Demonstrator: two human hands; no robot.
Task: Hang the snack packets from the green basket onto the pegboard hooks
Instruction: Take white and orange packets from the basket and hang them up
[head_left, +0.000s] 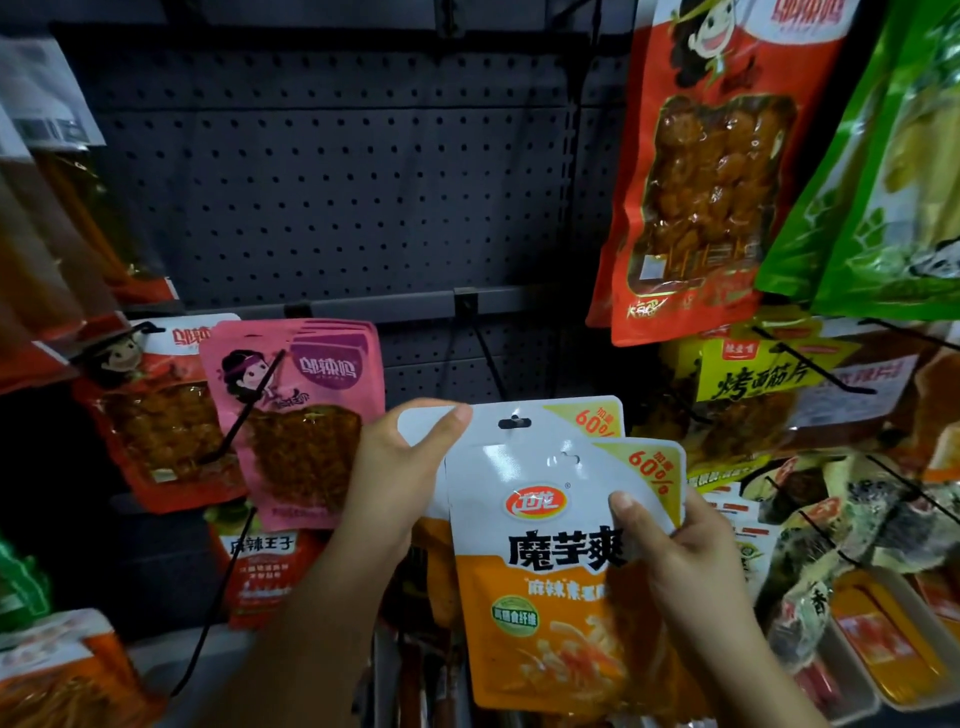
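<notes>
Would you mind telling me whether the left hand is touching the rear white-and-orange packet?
Touching. The head view shows the left hand with its thumb lying across the top left corner of the rear packet, pinching it.

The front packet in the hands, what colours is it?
White on top, orange below, seen in the head view: the front packet.

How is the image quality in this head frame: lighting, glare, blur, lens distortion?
Head view: dim and uneven, the pegboard dark, the lower left near black; the white-and-orange packets gripped by the left hand and right hand are brightest and sharp, print legible; glare streaks on the red packet; the left-edge packets are smeared and stretched by the wide-angle lens.
</notes>
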